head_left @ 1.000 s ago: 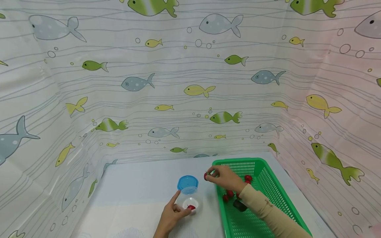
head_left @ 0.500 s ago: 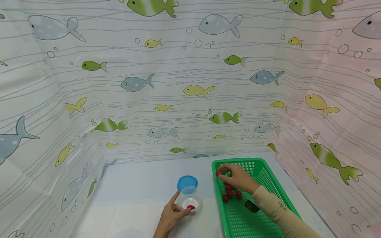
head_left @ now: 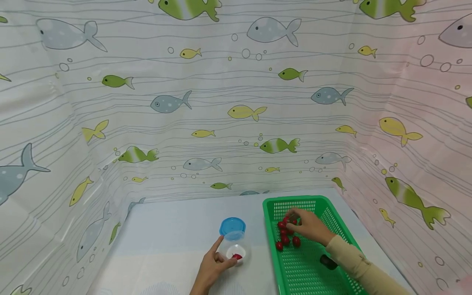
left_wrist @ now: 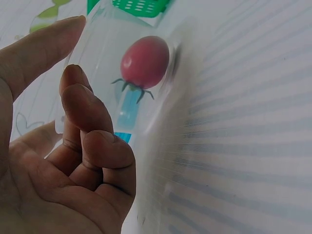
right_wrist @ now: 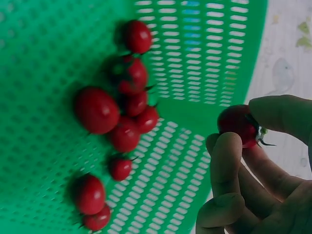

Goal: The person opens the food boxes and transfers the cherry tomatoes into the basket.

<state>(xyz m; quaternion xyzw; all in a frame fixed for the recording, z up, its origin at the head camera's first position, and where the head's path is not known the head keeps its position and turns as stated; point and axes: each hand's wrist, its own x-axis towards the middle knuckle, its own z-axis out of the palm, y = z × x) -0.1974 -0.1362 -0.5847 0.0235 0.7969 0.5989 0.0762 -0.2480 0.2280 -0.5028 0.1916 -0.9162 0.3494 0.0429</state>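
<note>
My left hand (head_left: 212, 266) grips a clear plastic container (head_left: 246, 241), thumb at its near side and index finger along its left rim. One red cherry tomato (left_wrist: 145, 62) with a green stem lies inside the container, seen through its wall in the left wrist view. My right hand (head_left: 311, 226) is over the far part of a green basket (head_left: 271, 241). Between thumb and fingertips it pinches another cherry tomato (right_wrist: 237, 125), its stem toward the thumb. Several loose tomatoes (right_wrist: 96, 110) lie in the basket below, along its left side.
A blue lid (head_left: 232, 225) lies on the table just behind the container. The basket's raised, slotted walls stand to the right of the container. A small dark device (head_left: 328, 262) hangs under my right wrist. Fish-patterned sheeting (head_left: 206, 143) surrounds the table.
My right hand has moved right with the pinched tomato, from beside the basket's left rim to over the basket's inside. The left hand and the container have stayed in place.
</note>
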